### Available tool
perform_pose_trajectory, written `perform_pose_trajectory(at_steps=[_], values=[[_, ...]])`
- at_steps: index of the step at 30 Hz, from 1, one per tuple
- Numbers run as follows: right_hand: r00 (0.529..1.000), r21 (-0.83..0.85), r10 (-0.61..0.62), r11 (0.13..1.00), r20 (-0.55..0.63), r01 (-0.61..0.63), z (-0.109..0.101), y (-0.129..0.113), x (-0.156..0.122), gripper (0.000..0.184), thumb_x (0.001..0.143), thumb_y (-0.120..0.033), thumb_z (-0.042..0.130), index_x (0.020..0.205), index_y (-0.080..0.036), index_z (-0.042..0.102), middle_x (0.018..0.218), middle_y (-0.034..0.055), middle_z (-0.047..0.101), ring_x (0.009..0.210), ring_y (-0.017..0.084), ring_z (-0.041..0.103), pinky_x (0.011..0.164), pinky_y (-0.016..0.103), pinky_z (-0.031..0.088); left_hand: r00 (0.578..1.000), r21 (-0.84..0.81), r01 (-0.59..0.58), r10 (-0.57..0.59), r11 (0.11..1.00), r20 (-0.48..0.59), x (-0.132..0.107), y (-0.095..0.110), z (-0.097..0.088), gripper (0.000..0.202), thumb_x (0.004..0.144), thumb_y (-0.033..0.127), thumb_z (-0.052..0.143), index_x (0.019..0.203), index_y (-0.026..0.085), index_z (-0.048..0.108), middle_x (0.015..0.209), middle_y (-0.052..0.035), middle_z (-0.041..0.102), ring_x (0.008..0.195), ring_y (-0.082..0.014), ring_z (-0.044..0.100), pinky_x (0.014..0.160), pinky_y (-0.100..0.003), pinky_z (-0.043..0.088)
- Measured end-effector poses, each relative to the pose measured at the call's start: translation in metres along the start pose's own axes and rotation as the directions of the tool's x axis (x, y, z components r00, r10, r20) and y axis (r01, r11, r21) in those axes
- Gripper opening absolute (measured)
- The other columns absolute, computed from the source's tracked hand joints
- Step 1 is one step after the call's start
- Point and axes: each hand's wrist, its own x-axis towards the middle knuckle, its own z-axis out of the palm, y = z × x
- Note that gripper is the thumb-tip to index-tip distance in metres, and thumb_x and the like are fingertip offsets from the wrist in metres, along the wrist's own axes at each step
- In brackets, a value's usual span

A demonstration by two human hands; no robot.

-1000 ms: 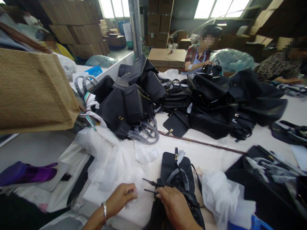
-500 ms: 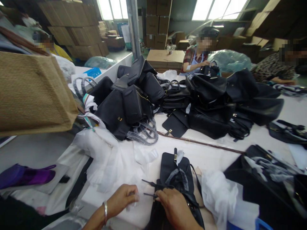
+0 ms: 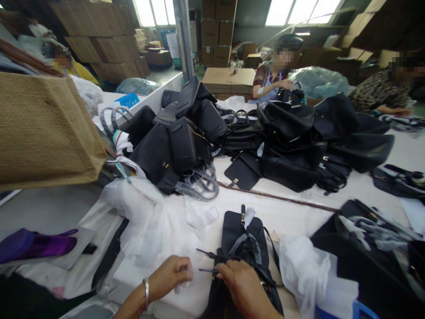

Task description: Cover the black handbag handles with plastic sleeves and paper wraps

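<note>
I can read no writing anywhere in front of me. The cardboard boxes [image 3: 99, 48] stacked in the upper left of the frame and the second stack [image 3: 217, 31] at the top centre show plain brown faces with no legible print. The blue card [image 3: 128, 100] lying left of centre on the white table is too small and blurred for any letters to come out. The black bag [image 3: 244, 235] under my fingers at the bottom centre carries a small gold clasp [image 3: 243, 217], but I see no brand or mark on it. The woven tan bag [image 3: 46, 128] at the left edge bears no label either.
</note>
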Motion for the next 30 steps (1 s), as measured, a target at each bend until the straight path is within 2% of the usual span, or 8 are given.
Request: perform_pose_trajectory(at_steps=[6,13,18,21,27,30], values=[[0.999,-0.039,-0.033,0.999,0.031,0.035,0.000,0.004,0.002,0.010,0.088,-0.019,0.060,0.093,-0.028,0.060,0.079,-0.0041,0.064,0.073,0.017,0.058,0.064,0.030,0.027,1.000,0.030,0.026,-0.027,0.999,0.013,0.000,0.004,0.000,0.012,0.072,0.025,0.059,0.068,0.015,0.059,0.056,0.0049,0.051,0.053,-0.0091,0.044,0.049,-0.020,0.030],[0.999,-0.076,-0.041,0.996,0.022,0.042,0.001,0.007,0.001,0.011,0.087,-0.018,0.062,0.093,-0.028,0.061,0.078,-0.0040,0.064,0.072,0.016,0.059,0.063,0.030,0.028,0.998,0.046,0.052,-0.054,0.998,0.029,0.002,0.001,0.001,0.013,0.072,0.028,0.059,0.069,0.015,0.059,0.055,0.0046,0.051,0.049,-0.0094,0.044,0.044,-0.020,0.032],[0.997,-0.094,-0.062,0.993,0.036,0.065,0.001,0.006,0.003,0.006,0.086,-0.020,0.062,0.087,-0.025,0.061,0.077,-0.0028,0.066,0.070,0.017,0.061,0.062,0.029,0.032,0.999,0.105,0.017,-0.020,0.994,0.030,0.004,0.005,0.004,0.011,0.071,0.026,0.059,0.069,0.016,0.059,0.055,0.0053,0.050,0.050,-0.0094,0.044,0.048,-0.020,0.032],[0.992,-0.105,-0.079,0.990,0.101,0.090,0.003,0.008,0.006,0.004,0.085,-0.024,0.063,0.087,-0.026,0.061,0.077,-0.0022,0.069,0.068,0.018,0.064,0.059,0.028,0.034,1.000,0.163,-0.008,0.003,0.987,0.031,0.006,0.008,0.008,0.010,0.073,0.026,0.058,0.069,0.017,0.060,0.055,0.0053,0.050,0.051,-0.0100,0.045,0.049,-0.021,0.031],[0.976,-0.067,-0.119,0.989,0.185,0.133,0.008,0.015,0.008,0.006,0.083,-0.027,0.065,0.085,-0.023,0.061,0.080,-0.0016,0.073,0.069,0.019,0.068,0.058,0.026,0.039,0.995,0.235,-0.103,0.097,0.967,0.036,0.010,0.012,0.016,0.026,0.081,0.040,0.056,0.071,0.017,0.063,0.057,0.0051,0.046,0.056,-0.0109,0.042,0.053,-0.022,0.028],[0.972,-0.014,-0.116,0.993,0.206,0.121,0.007,0.012,0.009,0.008,0.083,-0.025,0.065,0.088,-0.022,0.060,0.080,-0.0016,0.074,0.070,0.020,0.070,0.057,0.024,0.039,0.991,0.244,-0.113,0.093,0.963,0.095,0.014,0.015,0.023,0.034,0.080,0.048,0.055,0.072,0.017,0.066,0.058,0.0034,0.048,0.060,-0.0130,0.043,0.054,-0.023,0.029]])
